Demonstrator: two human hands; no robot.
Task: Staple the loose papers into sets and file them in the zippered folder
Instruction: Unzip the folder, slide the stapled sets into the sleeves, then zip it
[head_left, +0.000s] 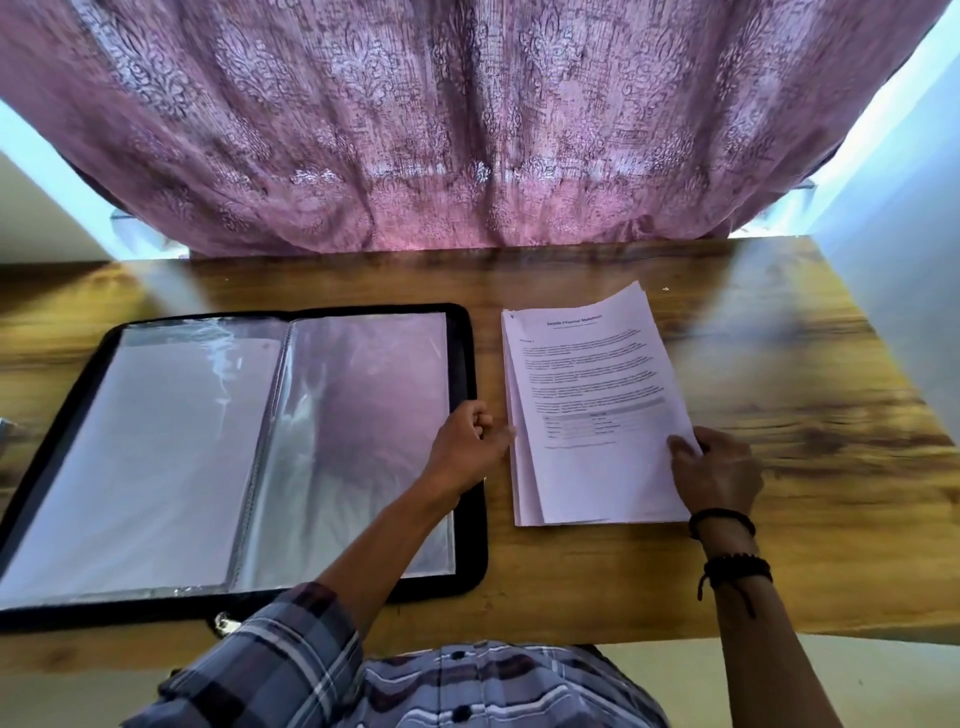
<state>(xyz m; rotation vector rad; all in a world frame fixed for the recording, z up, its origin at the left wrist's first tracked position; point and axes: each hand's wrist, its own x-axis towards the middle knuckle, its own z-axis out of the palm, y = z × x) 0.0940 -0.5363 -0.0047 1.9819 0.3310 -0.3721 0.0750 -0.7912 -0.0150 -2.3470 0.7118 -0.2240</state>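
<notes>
My right hand (719, 470) is resting on the lower right side of the pile of papers (597, 410). My thumb is lying on top of the top sheet near its edge, and my fingers are going under that edge, so I am pinching the paper there. My left hand (467, 441) is touching the left edge of the same pile. Its fingers are curled in and the fingertips are pressing against the side of the sheets. I cannot tell if it is gripping any sheet or just pushing.

I am seeing one pile of papers. The sheets are not lined up, so a few edges are peeking out on the left and at the bottom. I cannot count how many sheets there are. The top sheet is showing printed lines and a small table, too blurry to read.

I am wearing two dark bands (730, 545) on my right wrist, and a checked shirt sleeve (280, 654) on my left arm.

One folder (470, 364) is lying open just beside the pile, on its left, under my left arm. It has a black edge with a zipper going around it. Two clear pockets are showing, one on the left and one on the right, with a ring spine between them.

Everything is sitting on one wooden table (779, 364). One pink curtain (467, 130) is hanging behind the table.
</notes>
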